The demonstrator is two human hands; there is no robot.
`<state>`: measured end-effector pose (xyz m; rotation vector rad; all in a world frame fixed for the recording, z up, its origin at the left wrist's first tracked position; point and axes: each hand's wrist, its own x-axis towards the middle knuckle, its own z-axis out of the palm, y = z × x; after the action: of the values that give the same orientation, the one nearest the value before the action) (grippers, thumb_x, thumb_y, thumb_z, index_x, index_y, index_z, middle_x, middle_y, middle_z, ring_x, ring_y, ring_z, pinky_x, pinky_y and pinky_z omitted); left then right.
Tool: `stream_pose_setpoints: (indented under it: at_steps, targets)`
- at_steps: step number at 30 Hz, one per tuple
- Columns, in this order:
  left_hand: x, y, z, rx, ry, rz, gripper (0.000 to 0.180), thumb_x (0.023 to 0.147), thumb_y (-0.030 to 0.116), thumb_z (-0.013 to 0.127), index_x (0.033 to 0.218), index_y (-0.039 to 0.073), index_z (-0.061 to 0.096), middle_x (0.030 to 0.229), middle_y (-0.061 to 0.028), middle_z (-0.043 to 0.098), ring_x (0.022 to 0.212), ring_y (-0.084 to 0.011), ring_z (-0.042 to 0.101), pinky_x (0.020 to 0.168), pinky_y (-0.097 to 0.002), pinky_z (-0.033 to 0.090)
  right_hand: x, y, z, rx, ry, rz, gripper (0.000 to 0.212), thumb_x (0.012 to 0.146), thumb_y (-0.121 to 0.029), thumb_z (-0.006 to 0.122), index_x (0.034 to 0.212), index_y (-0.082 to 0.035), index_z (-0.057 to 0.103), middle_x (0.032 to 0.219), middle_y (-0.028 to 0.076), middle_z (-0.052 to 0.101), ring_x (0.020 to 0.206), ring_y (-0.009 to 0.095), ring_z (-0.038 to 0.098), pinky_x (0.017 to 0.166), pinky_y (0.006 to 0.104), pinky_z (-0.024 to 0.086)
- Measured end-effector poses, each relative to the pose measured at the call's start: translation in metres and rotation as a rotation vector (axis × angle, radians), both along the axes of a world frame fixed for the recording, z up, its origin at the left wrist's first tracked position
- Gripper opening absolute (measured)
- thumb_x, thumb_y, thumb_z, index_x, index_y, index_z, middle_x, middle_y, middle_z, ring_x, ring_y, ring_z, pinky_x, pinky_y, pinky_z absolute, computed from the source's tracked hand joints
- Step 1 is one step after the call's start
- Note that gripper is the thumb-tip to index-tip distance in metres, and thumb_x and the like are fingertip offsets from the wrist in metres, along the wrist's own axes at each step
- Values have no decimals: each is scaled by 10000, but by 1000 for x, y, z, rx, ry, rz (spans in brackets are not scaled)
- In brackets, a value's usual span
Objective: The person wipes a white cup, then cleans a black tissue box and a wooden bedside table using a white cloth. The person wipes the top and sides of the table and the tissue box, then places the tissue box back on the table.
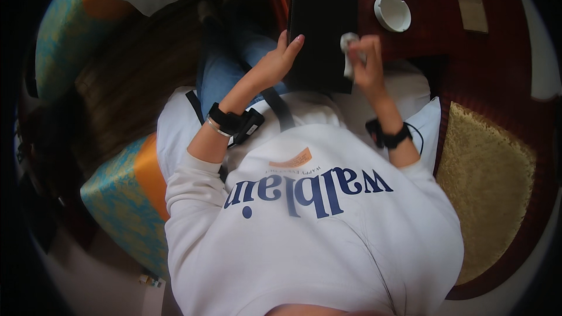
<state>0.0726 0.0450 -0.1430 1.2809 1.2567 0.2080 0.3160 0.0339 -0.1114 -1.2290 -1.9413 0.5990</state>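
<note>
Left hand [274, 67] on black folder [322, 23] duty

It's gripping the left edge, folder between both hands. Right hand [369, 69] pinches a crumpled white tissue [349, 40] at the folder's right edge; white ashtray [393, 14] sits beyond that. Looks mid-wipe, can't tell how much is done or left.

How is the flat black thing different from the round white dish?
The black thing is rectangular; the white dish is round. The black thing is bigger; the white dish is smaller. The left hand holds the black thing; no hand touches the white dish.
</note>
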Motion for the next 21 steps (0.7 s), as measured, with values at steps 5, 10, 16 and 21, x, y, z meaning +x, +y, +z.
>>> stream_pose_setpoints:
  at_steps: [5, 10, 16, 21]
  targets:
    - [1, 3, -5, -43, -59, 23, 1035, 811, 776, 247, 1473, 7, 40, 1187, -338, 524, 1003, -400, 596, 745, -384, 509, 14, -66, 24, -323, 67, 41, 184, 800, 5, 629, 946, -81, 555, 935, 110, 476, 847, 241, 503, 749, 319, 426]
    - [1, 3, 5, -45, -90, 41, 1071, 792, 795, 265, 1469, -3, 37, 1208, -346, 506, 999, -399, 597, 714, -386, 523, 16, -39, 68, -260, -46, 170, 238, 794, 14, 631, 1010, -80, 594, 928, 98, 524, 854, 242, 552, 728, 311, 449]
    - [1, 3, -1, -4, -75, 8, 1087, 796, 799, 245, 1459, -37, 39, 1163, -359, 528, 1016, -402, 592, 783, -394, 503, -13, 13, 41, -54, -120, -61, 263, 785, 18, 638, 1021, -93, 608, 908, 98, 556, 804, 266, 599, 686, 348, 490]
    - [1, 2, -1, -10, -29, 11, 1076, 810, 794, 205, 1451, -57, 58, 1148, -371, 531, 1070, -411, 569, 909, -388, 444, -22, -34, 30, 61, -207, 120, 222, 700, 19, 703, 881, -106, 682, 831, 82, 575, 744, 238, 585, 643, 333, 483]
